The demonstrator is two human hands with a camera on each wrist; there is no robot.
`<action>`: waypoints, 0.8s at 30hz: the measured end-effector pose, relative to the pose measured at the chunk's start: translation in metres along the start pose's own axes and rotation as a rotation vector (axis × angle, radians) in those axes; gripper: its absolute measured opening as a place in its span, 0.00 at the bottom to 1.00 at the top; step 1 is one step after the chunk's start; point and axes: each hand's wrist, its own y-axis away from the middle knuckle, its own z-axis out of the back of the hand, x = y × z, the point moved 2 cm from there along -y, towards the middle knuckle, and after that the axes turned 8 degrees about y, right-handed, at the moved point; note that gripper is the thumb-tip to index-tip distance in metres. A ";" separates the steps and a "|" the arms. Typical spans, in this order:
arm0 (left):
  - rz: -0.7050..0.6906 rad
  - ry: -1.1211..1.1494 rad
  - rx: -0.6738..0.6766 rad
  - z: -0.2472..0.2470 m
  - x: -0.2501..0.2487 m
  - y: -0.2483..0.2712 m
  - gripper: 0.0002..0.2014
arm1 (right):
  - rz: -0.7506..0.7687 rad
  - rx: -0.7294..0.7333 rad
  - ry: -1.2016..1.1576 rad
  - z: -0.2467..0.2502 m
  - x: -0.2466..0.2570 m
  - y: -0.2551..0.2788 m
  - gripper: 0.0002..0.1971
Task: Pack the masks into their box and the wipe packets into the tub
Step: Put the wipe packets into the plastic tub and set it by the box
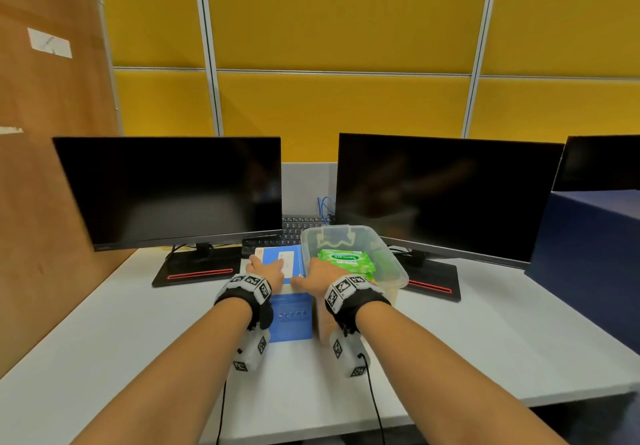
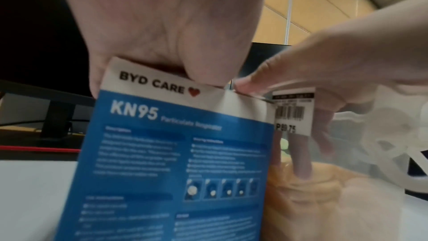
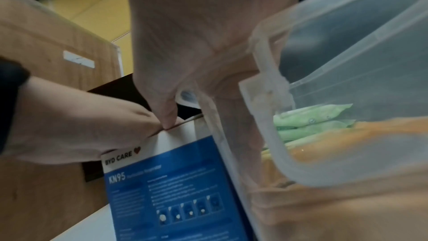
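Observation:
The blue KN95 mask box (image 1: 290, 316) stands upright on the white desk, touching the clear tub (image 1: 398, 273) on its right. My left hand (image 1: 268, 271) lies palm down on the box's closed top (image 2: 162, 84), fingers stretched over it. My right hand (image 1: 317, 276) holds the box's top right corner, the thumb (image 3: 168, 115) pressing on the top edge. Its fingers (image 2: 301, 153) reach down the box's side, between box and tub. Green wipe packets (image 1: 343, 260) lie in the tub (image 3: 336, 73), over orange ones (image 3: 347, 135). No masks show.
Two dark monitors (image 1: 173, 191) (image 1: 446, 195) stand behind the box and tub, with a keyboard (image 1: 298, 228) between them. A wooden partition (image 1: 45, 167) closes off the left. A dark blue box (image 1: 595, 264) stands at the right. Bare white desk (image 1: 138, 340) lies in front.

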 end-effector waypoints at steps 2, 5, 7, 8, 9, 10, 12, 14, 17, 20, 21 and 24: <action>-0.007 -0.051 -0.003 -0.005 -0.004 0.004 0.26 | -0.026 0.046 -0.010 -0.001 0.001 -0.005 0.36; -0.041 -0.034 -0.031 -0.009 -0.001 0.008 0.24 | -0.060 0.063 -0.047 -0.002 0.002 -0.010 0.34; -0.065 -0.061 -0.040 -0.009 0.001 0.007 0.24 | -0.046 0.041 -0.073 -0.001 0.002 -0.011 0.32; -0.076 -0.063 -0.042 -0.009 0.001 0.006 0.24 | -0.038 0.027 -0.083 0.000 0.002 -0.010 0.32; -0.083 -0.061 -0.037 -0.009 0.002 0.006 0.24 | -0.032 0.014 -0.092 0.000 0.001 -0.009 0.32; -0.091 -0.059 -0.031 -0.009 0.001 0.006 0.25 | -0.029 0.009 -0.095 0.001 0.001 -0.007 0.31; -0.101 -0.066 -0.024 -0.008 0.001 0.009 0.25 | -0.027 0.008 -0.093 0.003 0.003 -0.005 0.30; -0.096 -0.070 -0.011 -0.007 0.002 0.012 0.25 | -0.030 0.015 -0.086 0.005 0.004 -0.001 0.30; -0.096 -0.087 0.004 -0.006 -0.001 0.015 0.25 | -0.040 0.013 -0.074 0.008 0.005 0.003 0.28; -0.101 -0.083 -0.018 -0.005 -0.002 0.018 0.25 | -0.045 0.000 -0.085 0.007 0.004 0.000 0.26; -0.115 -0.091 -0.031 -0.005 -0.002 0.018 0.25 | -0.048 -0.004 -0.083 0.006 0.003 -0.001 0.26; -0.151 -0.086 -0.041 -0.004 0.001 0.015 0.25 | -0.064 0.004 -0.098 0.003 0.005 -0.007 0.31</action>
